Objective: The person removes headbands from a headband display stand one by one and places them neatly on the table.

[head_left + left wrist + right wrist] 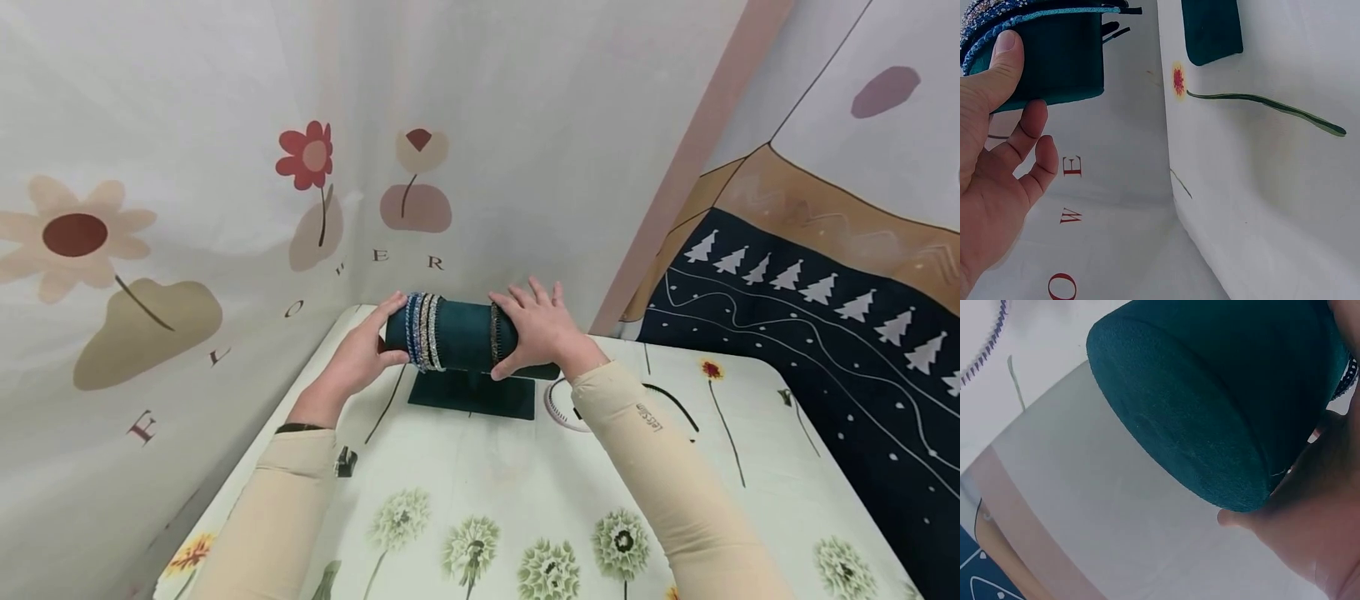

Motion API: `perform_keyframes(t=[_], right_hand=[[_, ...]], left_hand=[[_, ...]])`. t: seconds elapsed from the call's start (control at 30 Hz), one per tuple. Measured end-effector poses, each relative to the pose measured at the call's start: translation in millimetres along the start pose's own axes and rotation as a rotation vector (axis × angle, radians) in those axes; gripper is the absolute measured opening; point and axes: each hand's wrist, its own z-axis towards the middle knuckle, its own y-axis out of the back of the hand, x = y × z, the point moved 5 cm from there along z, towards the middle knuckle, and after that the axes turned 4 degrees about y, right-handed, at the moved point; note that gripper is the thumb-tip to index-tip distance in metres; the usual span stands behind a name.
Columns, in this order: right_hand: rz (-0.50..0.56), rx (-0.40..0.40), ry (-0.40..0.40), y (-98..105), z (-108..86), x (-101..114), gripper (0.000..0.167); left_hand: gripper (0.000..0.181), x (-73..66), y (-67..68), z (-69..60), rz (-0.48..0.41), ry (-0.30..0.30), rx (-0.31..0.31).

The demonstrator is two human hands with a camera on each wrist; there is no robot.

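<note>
A dark green velvet headband stand (465, 333) has a thick horizontal roll above a flat base (472, 396). Several sparkly headbands (426, 332), blue through silver, sit side by side near its left end. My left hand (354, 354) grips that end; in the left wrist view its thumb (1007, 65) lies against the blue headband (1054, 15). Farther right on the roll is a black beaded headband (496, 335). My right hand (547, 333) holds it across the roll, thumb low in front and other fingers spread over the top. The right wrist view shows the roll's bare end (1179, 419).
On the table to the right lie a headband with purple stitching (558, 408) and a thin black headband (675, 404), partly behind my right sleeve. A small black clip-like object (346, 462) is beside my left sleeve. Printed curtains (525, 167) hang close behind the stand.
</note>
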Motion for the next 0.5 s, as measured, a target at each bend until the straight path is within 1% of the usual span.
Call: perform_keyframes(t=[0.23, 0.5], right_hand=[[-0.003, -0.011, 0.0, -0.2, -2.3, 1.3, 0.13], [0.054, -0.039, -0.003, -1.4, -8.2, -4.5, 0.126]], left_hand=[[0.1, -2.7, 0.1, -1.2, -0.002, 0.005, -0.001], [0.1, -2.4, -0.1, -0.1, -0.002, 0.007, 0.002]])
